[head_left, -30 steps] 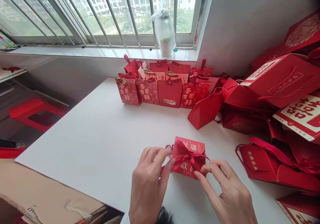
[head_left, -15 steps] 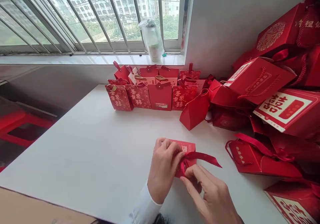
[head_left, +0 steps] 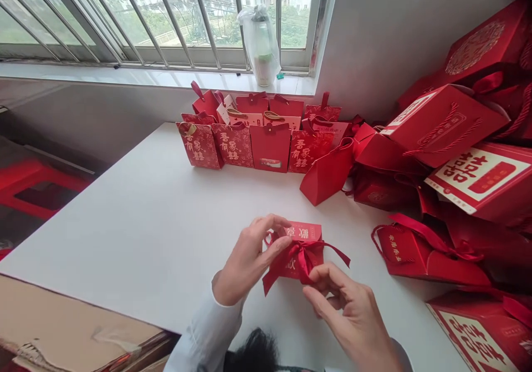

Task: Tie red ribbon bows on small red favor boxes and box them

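A small red gift box (head_left: 305, 232) with gold characters lies on the white table (head_left: 158, 233) in front of me. A red ribbon (head_left: 303, 255) is tied in a bow across it, its tails trailing left and right. My left hand (head_left: 249, 258) pinches the left loop of the bow between thumb and forefinger. My right hand (head_left: 353, 316) pinches the ribbon at the bow's lower right, fingers curled.
A row of small red gift bags (head_left: 249, 144) stands at the table's far edge under the window. Larger red bags and boxes (head_left: 449, 156) are piled along the right. A bagged bottle (head_left: 261, 45) sits on the sill. A cardboard box (head_left: 62, 327) lies at lower left.
The bow on the box has been pulled tighter and reshaped. Both hands shifted slightly: the left now grips the left loop, the right has dropped below the bow.
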A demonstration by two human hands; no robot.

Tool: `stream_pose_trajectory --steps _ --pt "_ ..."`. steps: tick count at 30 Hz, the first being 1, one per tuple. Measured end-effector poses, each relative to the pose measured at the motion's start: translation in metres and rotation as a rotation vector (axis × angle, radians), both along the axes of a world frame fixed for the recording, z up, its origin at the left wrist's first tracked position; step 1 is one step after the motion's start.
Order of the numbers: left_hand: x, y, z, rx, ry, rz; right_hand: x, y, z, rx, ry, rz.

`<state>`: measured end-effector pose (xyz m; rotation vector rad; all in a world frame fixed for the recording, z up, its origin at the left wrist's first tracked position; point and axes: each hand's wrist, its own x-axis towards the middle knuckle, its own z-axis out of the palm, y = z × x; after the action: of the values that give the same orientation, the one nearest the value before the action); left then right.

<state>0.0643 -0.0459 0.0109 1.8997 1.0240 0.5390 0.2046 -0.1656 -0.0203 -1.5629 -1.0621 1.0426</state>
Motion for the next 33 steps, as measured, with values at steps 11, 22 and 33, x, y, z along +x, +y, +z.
stream_pose_trajectory --steps 11,22,33 --pt "0.010 0.007 -0.002 0.132 0.117 0.026 0.003 0.003 0.003 -0.040 -0.192 0.031" --pt "0.030 0.004 -0.014 0.262 0.331 0.100 -0.001 0.004 -0.004 0.032 -0.366 0.036" --pt "0.008 -0.002 -0.008 0.234 0.049 0.249 0.012 0.005 0.022 0.311 -0.708 -0.189"
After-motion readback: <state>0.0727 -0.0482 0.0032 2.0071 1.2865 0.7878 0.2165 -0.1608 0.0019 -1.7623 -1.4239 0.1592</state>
